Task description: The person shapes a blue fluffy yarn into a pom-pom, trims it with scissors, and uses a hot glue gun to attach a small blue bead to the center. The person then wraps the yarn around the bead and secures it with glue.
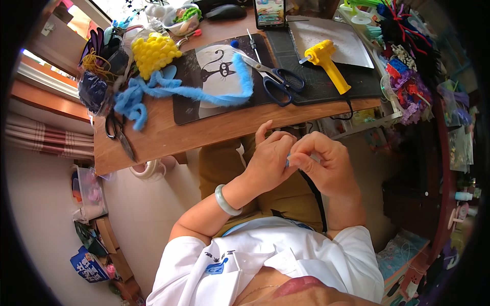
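Observation:
Just off the table's front edge, my left hand and my right hand meet over my lap. Between their fingertips they pinch a small light blue piece, mostly hidden by the fingers. A long, fluffy blue chenille strip lies bent across a mouse pad with a cat picture. Scissors with blue handles lie partly open beside it, near a thin craft knife or similar tool and a small blue pompom. A yellow glue gun rests on a black mat.
Black-handled scissors lie at the wooden table's left front corner. Behind are a bag of yellow pompoms, a plastic bowl, a computer mouse and an upright phone. A rack of craft supplies borders the right side.

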Available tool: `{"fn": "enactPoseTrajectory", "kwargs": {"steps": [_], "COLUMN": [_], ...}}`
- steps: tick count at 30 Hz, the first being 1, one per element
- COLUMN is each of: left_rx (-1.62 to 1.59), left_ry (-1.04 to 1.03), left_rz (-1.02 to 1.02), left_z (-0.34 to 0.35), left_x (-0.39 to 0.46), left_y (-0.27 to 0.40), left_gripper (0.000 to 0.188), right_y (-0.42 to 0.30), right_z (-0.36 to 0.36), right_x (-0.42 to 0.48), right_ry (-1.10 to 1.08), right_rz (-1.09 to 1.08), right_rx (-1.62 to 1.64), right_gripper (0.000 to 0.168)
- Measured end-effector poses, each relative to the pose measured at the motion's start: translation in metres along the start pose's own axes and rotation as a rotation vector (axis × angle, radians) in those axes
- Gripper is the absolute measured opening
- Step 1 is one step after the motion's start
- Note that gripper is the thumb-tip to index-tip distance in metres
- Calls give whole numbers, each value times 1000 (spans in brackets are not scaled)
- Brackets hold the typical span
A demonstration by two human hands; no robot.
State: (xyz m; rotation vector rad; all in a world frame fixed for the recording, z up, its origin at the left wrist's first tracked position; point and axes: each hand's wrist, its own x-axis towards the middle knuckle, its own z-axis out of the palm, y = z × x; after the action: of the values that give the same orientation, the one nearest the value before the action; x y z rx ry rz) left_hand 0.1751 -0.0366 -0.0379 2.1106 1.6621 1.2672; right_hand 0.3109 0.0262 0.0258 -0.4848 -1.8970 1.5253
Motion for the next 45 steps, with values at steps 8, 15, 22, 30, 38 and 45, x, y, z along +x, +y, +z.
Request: {"fn": "enactPoseTrajectory", "kwargs": {"steps": [8, 15, 22, 30, 38, 45], "left_rx": [-11, 21, 109, -45, -294, -125], "left_ry": [23, -9, 68, -46, -173, -119], "left_rz": [3, -61, -184, -76, -127, -134], "left_z": [-6, -11, -70, -53, -34, -41], "left_x": [-4, -10, -19, -11, -17, -23], "left_y": [-2, 1, 20, 35, 28, 9], "left_gripper": [30, 35, 75, 66, 41, 37], "right_y": [-4, -14, -25, -7, 1, -5], "right_z": [4, 2, -22, -1, -2, -24], "right_x": [0, -3, -9, -15, -17, -2], "right_ry": [-24, 67, 143, -17, -2, 60], "right_rz": [-53, -88, -7, 149, 97, -145], "right_rx": [-60, 117, 209, 248, 295, 591], "right_gripper": [11, 14, 15, 11, 12, 21]}}
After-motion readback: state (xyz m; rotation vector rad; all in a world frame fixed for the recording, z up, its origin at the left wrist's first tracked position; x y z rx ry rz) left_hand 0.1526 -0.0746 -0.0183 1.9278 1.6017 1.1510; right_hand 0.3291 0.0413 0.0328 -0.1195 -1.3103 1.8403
